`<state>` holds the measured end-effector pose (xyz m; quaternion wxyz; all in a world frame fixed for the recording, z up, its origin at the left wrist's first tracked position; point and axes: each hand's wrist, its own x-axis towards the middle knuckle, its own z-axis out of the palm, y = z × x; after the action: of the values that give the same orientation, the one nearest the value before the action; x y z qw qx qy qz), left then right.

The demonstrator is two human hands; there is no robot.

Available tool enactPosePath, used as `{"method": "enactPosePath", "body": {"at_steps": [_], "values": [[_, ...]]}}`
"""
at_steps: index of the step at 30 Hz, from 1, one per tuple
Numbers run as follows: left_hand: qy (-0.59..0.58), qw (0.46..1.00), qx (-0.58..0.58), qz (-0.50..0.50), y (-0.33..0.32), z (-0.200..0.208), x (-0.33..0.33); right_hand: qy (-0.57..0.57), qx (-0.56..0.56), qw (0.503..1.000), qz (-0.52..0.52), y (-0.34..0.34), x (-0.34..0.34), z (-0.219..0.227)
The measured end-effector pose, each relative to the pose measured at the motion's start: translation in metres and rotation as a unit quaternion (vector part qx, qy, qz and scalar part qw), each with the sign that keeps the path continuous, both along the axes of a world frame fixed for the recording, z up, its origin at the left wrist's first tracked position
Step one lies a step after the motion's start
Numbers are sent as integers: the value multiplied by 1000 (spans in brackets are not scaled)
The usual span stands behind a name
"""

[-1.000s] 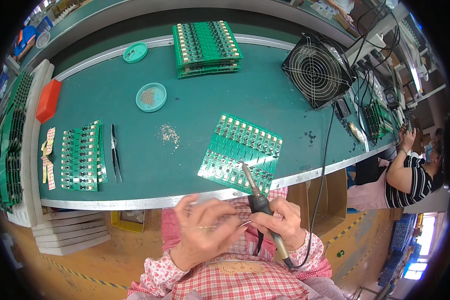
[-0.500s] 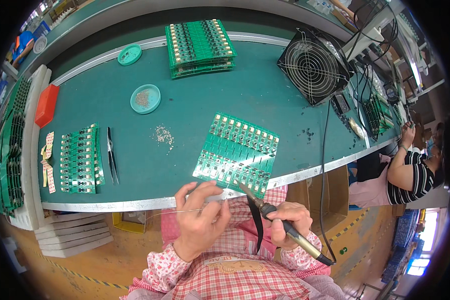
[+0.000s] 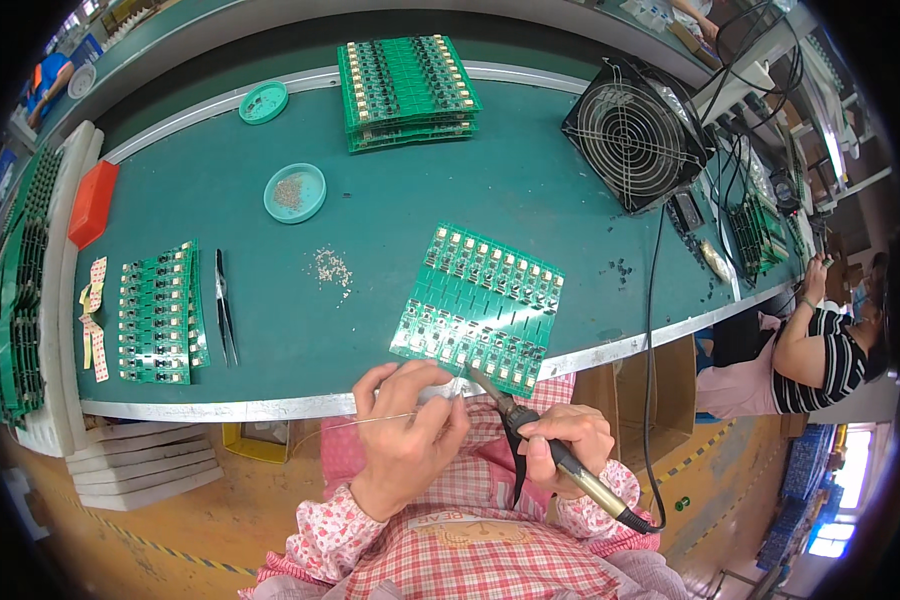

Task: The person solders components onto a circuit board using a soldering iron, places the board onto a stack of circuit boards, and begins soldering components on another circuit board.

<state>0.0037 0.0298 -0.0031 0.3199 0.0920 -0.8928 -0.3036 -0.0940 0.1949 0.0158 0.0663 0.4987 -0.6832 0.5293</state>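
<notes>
A green circuit board (image 3: 480,310) with rows of small parts lies tilted at the front edge of the table. My right hand (image 3: 570,445) grips a soldering iron (image 3: 595,490) by its handle, and the tip meets the board's near row of parts. Thin solder wire (image 3: 335,428) is pinched in the fingers of my left hand (image 3: 410,430). That hand is just off the board's near edge, with its fingertips close to the iron tip. Whether the wire's end touches the tip is too small to tell.
Left are black tweezers (image 3: 225,310), narrow boards (image 3: 155,315) and a red box (image 3: 93,207). Loose parts (image 3: 330,270) lie near a round dish (image 3: 295,193). Stacked boards (image 3: 410,95) stand at the back. A fan (image 3: 635,135) and the iron's cable (image 3: 652,350) are right, beyond them a co-worker (image 3: 820,340).
The iron's tip has shifted a little left along the board's near row, my right hand moving with it. My left hand still pinches the wire close by. The whole view has shifted slightly.
</notes>
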Motion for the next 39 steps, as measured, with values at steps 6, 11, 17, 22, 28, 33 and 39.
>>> {"method": "enactPosePath", "body": {"at_steps": [6, 11, 17, 22, 28, 33, 39], "values": [[1, 1000, -4, 12, 1, -2, -1, 43, 41, 998, 10, -3, 0, 8], [-3, 1000, -1, 7, -1, -1, 1, 79, 67, 995, 9, -4, 4, 11], [3, 1000, -4, 2, -3, 0, -1, 60, 33, 998, 11, -9, 0, 9], [11, 1000, 15, -7, -1, 1, -4, 7, -37, 999, -32, 3, -8, 12], [13, 1000, -9, -7, -1, 2, 3, 77, 54, 977, -191, 0, -10, -6], [-8, 1000, -12, -2, -3, 7, 12, 13, 43, 978, -206, -12, 10, -18], [-26, 1000, -3, 7, -14, 9, 18, 3, 25, 988, -153, -17, 12, -15]]}}
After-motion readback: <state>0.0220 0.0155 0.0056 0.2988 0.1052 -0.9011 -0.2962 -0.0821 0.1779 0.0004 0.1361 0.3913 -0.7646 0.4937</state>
